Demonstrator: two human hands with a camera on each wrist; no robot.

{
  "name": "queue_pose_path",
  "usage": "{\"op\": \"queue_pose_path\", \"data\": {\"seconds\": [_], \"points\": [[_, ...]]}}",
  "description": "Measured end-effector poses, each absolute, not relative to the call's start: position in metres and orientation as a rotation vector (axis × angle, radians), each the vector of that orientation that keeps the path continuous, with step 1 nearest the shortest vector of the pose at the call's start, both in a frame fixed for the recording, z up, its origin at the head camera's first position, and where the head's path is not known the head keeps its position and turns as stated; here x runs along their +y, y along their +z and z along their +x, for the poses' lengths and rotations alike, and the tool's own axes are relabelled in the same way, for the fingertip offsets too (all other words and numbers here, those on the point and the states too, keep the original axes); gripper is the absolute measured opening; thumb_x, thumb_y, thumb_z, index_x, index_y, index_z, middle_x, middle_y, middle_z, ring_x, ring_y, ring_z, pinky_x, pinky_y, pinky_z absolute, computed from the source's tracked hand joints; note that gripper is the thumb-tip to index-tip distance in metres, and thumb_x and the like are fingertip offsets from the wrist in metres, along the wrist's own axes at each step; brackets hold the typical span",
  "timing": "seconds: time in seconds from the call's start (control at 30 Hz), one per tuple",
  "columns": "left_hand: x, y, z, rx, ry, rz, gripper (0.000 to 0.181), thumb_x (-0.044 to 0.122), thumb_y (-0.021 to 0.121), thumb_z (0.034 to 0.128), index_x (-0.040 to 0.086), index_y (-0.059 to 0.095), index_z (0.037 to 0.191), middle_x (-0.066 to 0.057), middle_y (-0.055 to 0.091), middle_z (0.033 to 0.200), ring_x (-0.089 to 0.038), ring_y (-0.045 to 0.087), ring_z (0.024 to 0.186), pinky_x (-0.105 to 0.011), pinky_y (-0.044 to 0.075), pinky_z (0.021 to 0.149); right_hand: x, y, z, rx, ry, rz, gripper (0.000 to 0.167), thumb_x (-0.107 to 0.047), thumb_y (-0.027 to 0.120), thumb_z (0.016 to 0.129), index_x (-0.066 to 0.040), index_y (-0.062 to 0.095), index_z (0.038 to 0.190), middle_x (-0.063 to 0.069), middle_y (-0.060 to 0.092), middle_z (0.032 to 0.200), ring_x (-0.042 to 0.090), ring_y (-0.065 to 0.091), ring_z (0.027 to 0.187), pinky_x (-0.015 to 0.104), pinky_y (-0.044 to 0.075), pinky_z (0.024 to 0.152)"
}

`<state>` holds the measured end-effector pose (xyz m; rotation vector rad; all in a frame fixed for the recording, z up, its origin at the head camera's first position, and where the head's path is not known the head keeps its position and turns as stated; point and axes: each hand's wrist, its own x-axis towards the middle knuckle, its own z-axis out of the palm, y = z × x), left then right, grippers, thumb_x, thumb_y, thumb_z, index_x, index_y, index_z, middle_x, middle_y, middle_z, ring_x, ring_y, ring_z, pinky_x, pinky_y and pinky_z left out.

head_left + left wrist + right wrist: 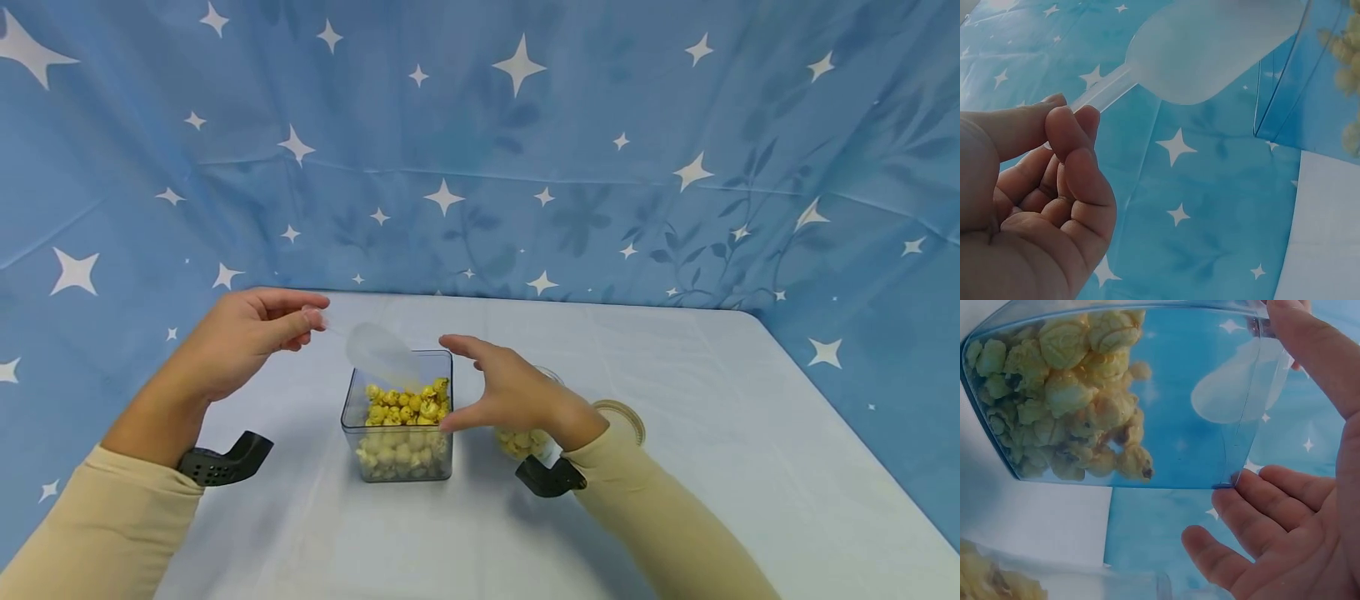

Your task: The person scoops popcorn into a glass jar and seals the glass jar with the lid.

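Starry blue cloth (637,225) hangs behind white-covered bench (750,400). L hand (258,337) pinches scoop (378,354) by handle; its long axis slants down-right to clear box (397,430), approx. half full of popcorn (405,408). R hand (517,392), fingers spread, at box's right side, contact unclear. Jar (552,455) w/ popcorn partly hidden behind R wrist.

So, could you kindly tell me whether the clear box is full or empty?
Partly full: popcorn fills the clear box partway up, and its bare side shows above that.
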<state>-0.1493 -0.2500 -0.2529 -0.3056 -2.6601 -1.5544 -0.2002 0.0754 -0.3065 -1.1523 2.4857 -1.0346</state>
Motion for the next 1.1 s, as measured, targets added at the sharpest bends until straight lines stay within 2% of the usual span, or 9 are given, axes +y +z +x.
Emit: {"op": "queue_pose_path", "data": {"seconds": [0.13, 0.3, 0.43, 0.57, 0.93, 1.1], "points": [[-0.253, -0.253, -0.150, -2.692, -1.501, -0.294, 0.037, 0.015, 0.057, 0.1040, -0.005, 0.058, 0.135, 0.006, 0.067, 0.102, -0.014, 0.060, 0.091, -0.022, 0.052, 0.080, 0.074, -0.307, -0.201, 2.474, -1.020, -1.141, 0.097, -0.038, 0.087, 0.079, -0.010, 0.034, 0.156, 0.005, 0.039, 0.156, 0.035, 0.047, 0.134, 0.049, 0.040, 0.108], [-0.253, -0.250, -0.149, -2.774, -1.370, -0.221, 0.040, 0.028, 0.061, 0.1024, 0.003, 0.062, 0.133, -0.002, 0.066, 0.107, -0.019, 0.062, 0.094, -0.025, 0.051, 0.081, 0.073, -0.307, -0.201, 2.481, -1.007, -1.137, 0.096, -0.035, 0.088, 0.079, -0.010, 0.035, 0.155, 0.005, 0.039, 0.156, 0.034, 0.048, 0.132, 0.047, 0.041, 0.107], [-0.249, -0.247, -0.148, -2.828, -1.255, -0.175, 0.042, 0.036, 0.061, 0.1016, 0.008, 0.064, 0.133, -0.008, 0.066, 0.108, -0.024, 0.061, 0.096, -0.032, 0.051, 0.082, 0.073, -0.308, -0.201, 2.490, -1.001, -1.129, 0.096, -0.034, 0.088, 0.078, -0.009, 0.036, 0.155, 0.006, 0.040, 0.155, 0.034, 0.048, 0.132, 0.046, 0.041, 0.107], [-0.242, -0.245, -0.147, -2.879, -1.146, -0.159, 0.042, 0.038, 0.060, 0.1016, 0.010, 0.064, 0.133, -0.007, 0.068, 0.105, -0.025, 0.060, 0.097, -0.040, 0.049, 0.081, 0.072, -0.307, -0.200, 2.496, -1.004, -1.126, 0.096, -0.033, 0.089, 0.078, -0.007, 0.037, 0.154, 0.007, 0.041, 0.155, 0.033, 0.048, 0.132, 0.046, 0.041, 0.107], [-0.216, -0.237, -0.143, -2.936, -0.906, -0.249, 0.032, 0.023, 0.065, 0.0993, 0.003, 0.070, 0.123, -0.002, 0.072, 0.096, -0.020, 0.065, 0.084, -0.036, 0.051, 0.066, 0.072, -0.306, -0.197, 2.495, -1.011, -1.124, 0.097, -0.035, 0.088, 0.078, -0.006, 0.036, 0.154, 0.009, 0.041, 0.155, 0.034, 0.047, 0.134, 0.046, 0.040, 0.108], [-0.209, -0.235, -0.142, -2.954, -0.852, -0.276, 0.029, 0.021, 0.066, 0.0985, 0.002, 0.071, 0.119, -0.003, 0.072, 0.097, -0.018, 0.064, 0.081, -0.036, 0.051, 0.066, 0.072, -0.306, -0.198, 2.485, -1.024, -1.122, 0.097, -0.033, 0.089, 0.078, -0.007, 0.036, 0.154, 0.007, 0.040, 0.155, 0.035, 0.047, 0.133, 0.047, 0.041, 0.107]]}}
